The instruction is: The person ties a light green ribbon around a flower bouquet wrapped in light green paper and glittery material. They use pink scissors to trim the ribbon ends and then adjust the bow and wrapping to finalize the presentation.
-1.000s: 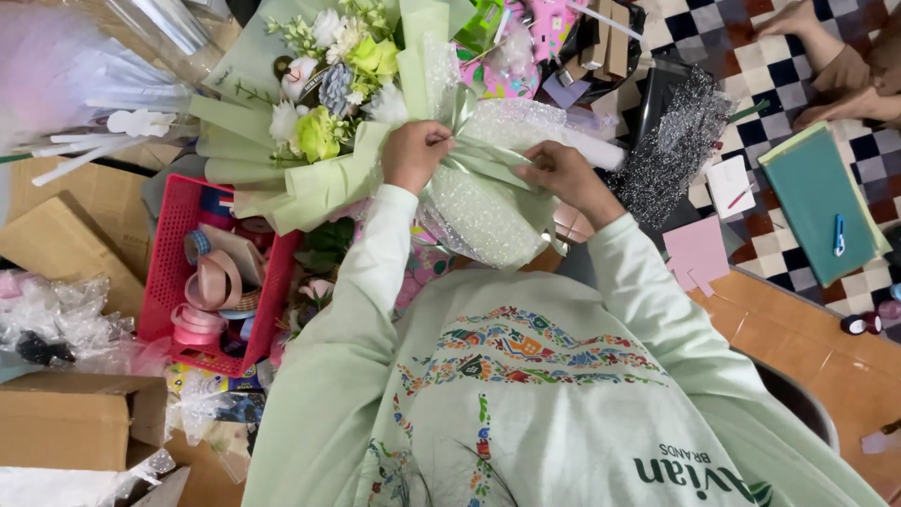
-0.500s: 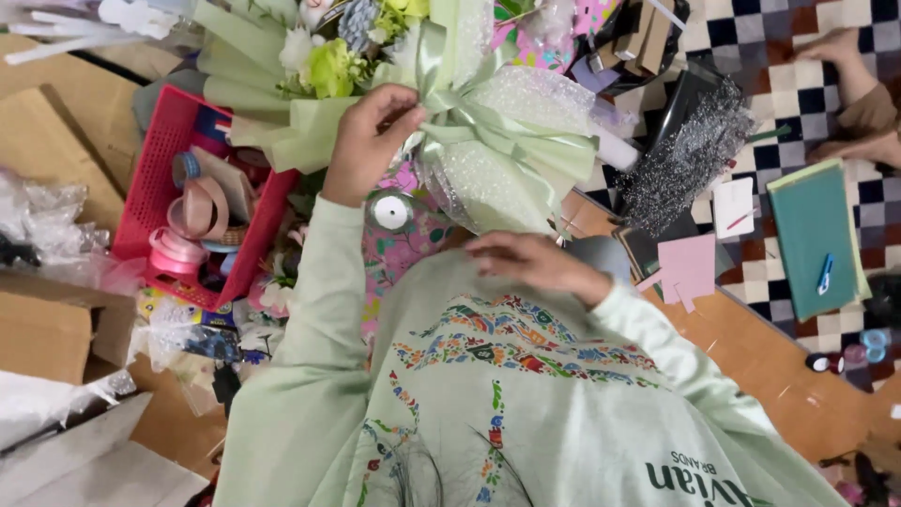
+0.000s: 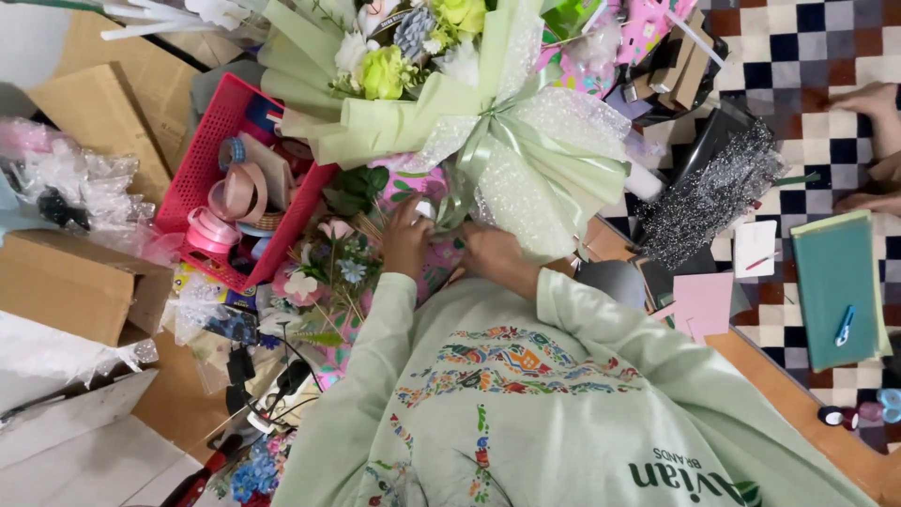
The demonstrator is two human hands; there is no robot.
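Clutter presses in on every side of the bouquet [image 3: 441,113], a big bundle of green and white flowers in pale green wrapping paper with a spotted mesh overlay and a green ribbon bow [image 3: 488,141] at its waist, lying on the crowded work surface with its blooms pointing away from the person. It leans partly over the pink plastic basket [image 3: 211,160] of ribbon rolls, so a careless tug could crease the paper or drag a roll out. The silver tinsel bundle [image 3: 709,202] sits just beside the mesh and could snag it. The left hand [image 3: 405,239] rests at the stem end, fingers curled near what may be a small tape roll, though I cannot tell whether it grips anything. The right hand [image 3: 488,252] presses against the wrap's lower edge, closed loosely on the mesh; too hard a pull there might loosen the bow.
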